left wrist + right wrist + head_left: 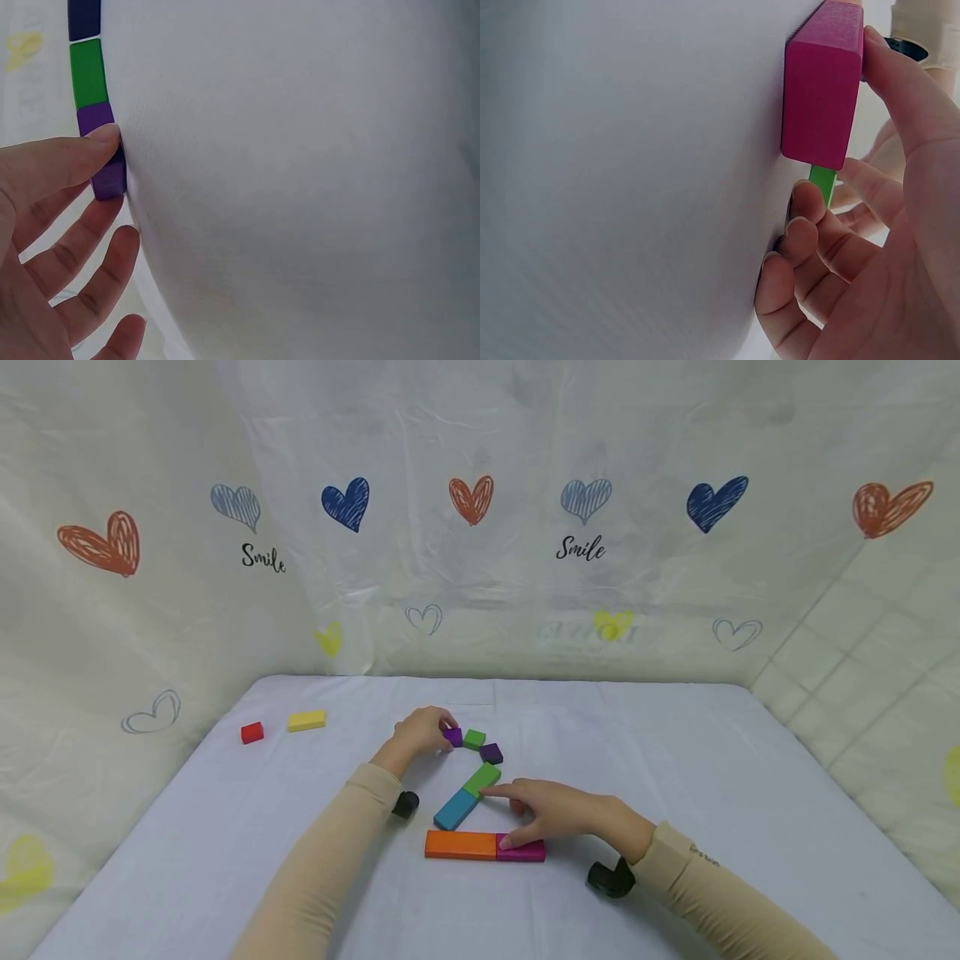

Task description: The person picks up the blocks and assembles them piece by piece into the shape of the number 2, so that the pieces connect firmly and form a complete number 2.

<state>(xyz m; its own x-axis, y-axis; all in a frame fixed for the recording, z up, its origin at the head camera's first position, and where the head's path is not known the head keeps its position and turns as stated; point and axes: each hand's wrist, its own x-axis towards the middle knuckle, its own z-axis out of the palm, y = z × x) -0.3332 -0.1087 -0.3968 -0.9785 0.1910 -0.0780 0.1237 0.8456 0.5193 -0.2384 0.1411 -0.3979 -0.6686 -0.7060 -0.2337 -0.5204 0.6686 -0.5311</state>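
Note:
My left hand [425,731] pinches a purple block [110,181] between thumb and fingers at the upper end of a curved row. Beside it in that row lie a small green block [474,739] and a dark purple block [491,753]. Below them a longer green block [487,774] and a blue block [455,810] form a slanted line. My right hand [558,810] points its index finger at the longer green block's edge, while its thumb rests on the magenta block [821,101]. The magenta block sits end to end with an orange block [461,845].
At the table's far left lie a red block [252,732] and a yellow block [307,720]. A white cloth covers the table [637,743]. Behind it hangs a pale curtain [525,585] printed with hearts.

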